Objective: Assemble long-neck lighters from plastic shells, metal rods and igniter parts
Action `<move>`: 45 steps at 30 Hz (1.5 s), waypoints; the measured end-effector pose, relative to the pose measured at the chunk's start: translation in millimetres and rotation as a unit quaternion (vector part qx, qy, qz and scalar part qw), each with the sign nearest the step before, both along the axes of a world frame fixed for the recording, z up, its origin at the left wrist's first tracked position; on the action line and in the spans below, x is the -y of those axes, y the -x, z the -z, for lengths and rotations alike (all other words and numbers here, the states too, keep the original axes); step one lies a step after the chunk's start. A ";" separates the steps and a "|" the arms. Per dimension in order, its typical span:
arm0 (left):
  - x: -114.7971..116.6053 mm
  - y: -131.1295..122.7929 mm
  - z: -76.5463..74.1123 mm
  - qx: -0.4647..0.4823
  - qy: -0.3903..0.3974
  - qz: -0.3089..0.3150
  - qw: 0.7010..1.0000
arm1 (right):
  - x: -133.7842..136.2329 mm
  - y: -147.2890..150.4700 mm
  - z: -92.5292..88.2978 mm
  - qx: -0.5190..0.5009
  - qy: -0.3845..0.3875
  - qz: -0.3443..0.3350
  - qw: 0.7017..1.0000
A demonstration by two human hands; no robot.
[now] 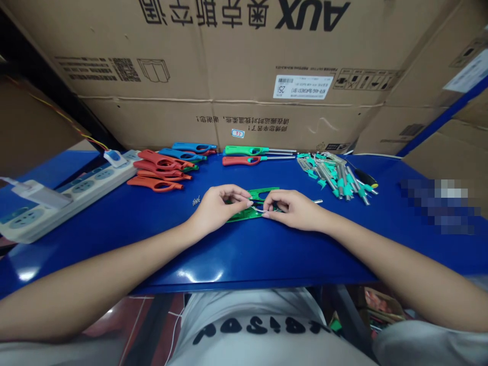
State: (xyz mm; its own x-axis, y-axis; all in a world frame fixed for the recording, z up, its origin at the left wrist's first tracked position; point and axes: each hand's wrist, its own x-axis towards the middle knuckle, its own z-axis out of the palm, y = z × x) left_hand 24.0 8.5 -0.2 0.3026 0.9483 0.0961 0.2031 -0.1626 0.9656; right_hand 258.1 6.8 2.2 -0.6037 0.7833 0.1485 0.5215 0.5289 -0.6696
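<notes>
Got my left hand point(217, 208) and right hand point(293, 209) both pinching a thin wire point(259, 209) over one open green plastic lighter shell point(242, 217), flat on the glossy blue counter point(114, 254); about four red shells point(154, 184) and two blue shells point(183, 154) lie beyond; two long stick lighters point(244, 150) sit beside a heap of metal-and-teal parts point(331, 175); one white power strip point(64, 201) is off left.

Expect bright, even light here. You will see white glare along the near edge of the glossy blue tabletop point(114, 249), curved wide-angle distortion toward the frame edges, and a pixelated blur patch point(438, 206) at right.
</notes>
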 end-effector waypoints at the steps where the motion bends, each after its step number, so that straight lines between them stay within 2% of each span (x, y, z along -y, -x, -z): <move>1: 0.1 -0.1 -0.1 -0.001 0.003 -0.001 1.000 | -1.0 -0.7 0.1 -0.010 0.013 -0.006 1.000; 7: 0.0 -0.1 1.3 0.009 0.009 0.003 1.000 | -4.3 -10.0 -5.3 -0.008 0.040 -0.058 0.997; 11: -0.6 0.8 2.3 0.011 0.010 0.008 1.000 | -5.6 -15.8 -10.1 0.011 0.061 -0.059 0.996; 14: -0.6 1.3 2.2 0.005 0.006 0.011 1.000 | -6.4 -17.2 -11.1 0.032 0.037 -0.058 0.997; 20: 1.2 1.6 2.6 -0.013 -0.009 0.019 1.000 | -5.2 -15.4 -9.3 0.053 -0.060 -0.051 0.995; 26: 4.2 1.8 3.7 -0.059 -0.039 0.039 0.997 | -3.7 -16.0 -9.9 0.058 -0.076 -0.051 0.994; 31: 6.2 2.3 2.8 -0.091 -0.082 0.049 0.991 | -1.7 -18.9 -12.7 0.103 -0.110 -0.065 0.986; 35: 6.3 2.4 2.0 -0.103 -0.096 0.051 0.989 | -1.9 -19.8 -13.3 0.121 -0.117 -0.064 0.984; 45: 6.6 2.2 2.7 -0.099 -0.113 0.045 0.988 | -7.1 -21.0 -9.6 0.077 -0.086 -0.054 0.992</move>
State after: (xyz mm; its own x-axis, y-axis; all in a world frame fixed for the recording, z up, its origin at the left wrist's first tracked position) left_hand 21.9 1.9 -2.9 0.4188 0.8778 0.2326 0.3597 -0.3955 0.8451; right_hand 279.1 14.0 11.7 -0.7084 0.6844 0.1725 0.5455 0.6860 -0.4815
